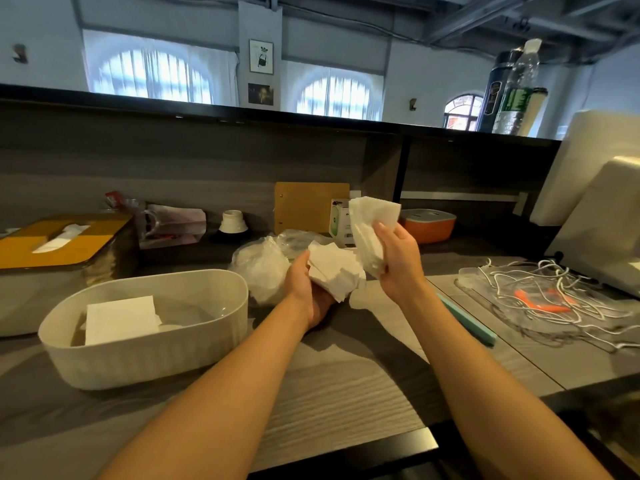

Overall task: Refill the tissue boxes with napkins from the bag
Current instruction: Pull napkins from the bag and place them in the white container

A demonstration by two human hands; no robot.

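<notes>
Napkins: we are holding two loose bunches above the grey desk (346,386), a rumpled wad (334,271) in front of the plastic bag and a flatter sheaf (370,230) raised beside it.
Left hand: our left hand (308,289) is cupping the wad from below, fingers curled round it.
Right hand: our right hand (398,261) is gripping the sheaf near its lower end, thumb laid across the front.
Bag: the clear plastic bag (263,268) is lying crumpled just behind the left hand, next to the open box.
Open box: the cream tissue box (149,351) is sitting lidless to our left, with one folded stack (121,318) already resting inside at its left end.
Second box: farther left, a box with a yellow-brown lid (52,247) is showing a napkin through its slot.
Surroundings: a tangle of white cables (554,292) is spreading across the desk to our right, well apart from the boxes.
Risk: we are judging that the rumpled wad may go into the box crooked and jam at the slot later; the loose outer sheets could also be slipping free over the desk if either grip relaxes while we are carrying them across.
</notes>
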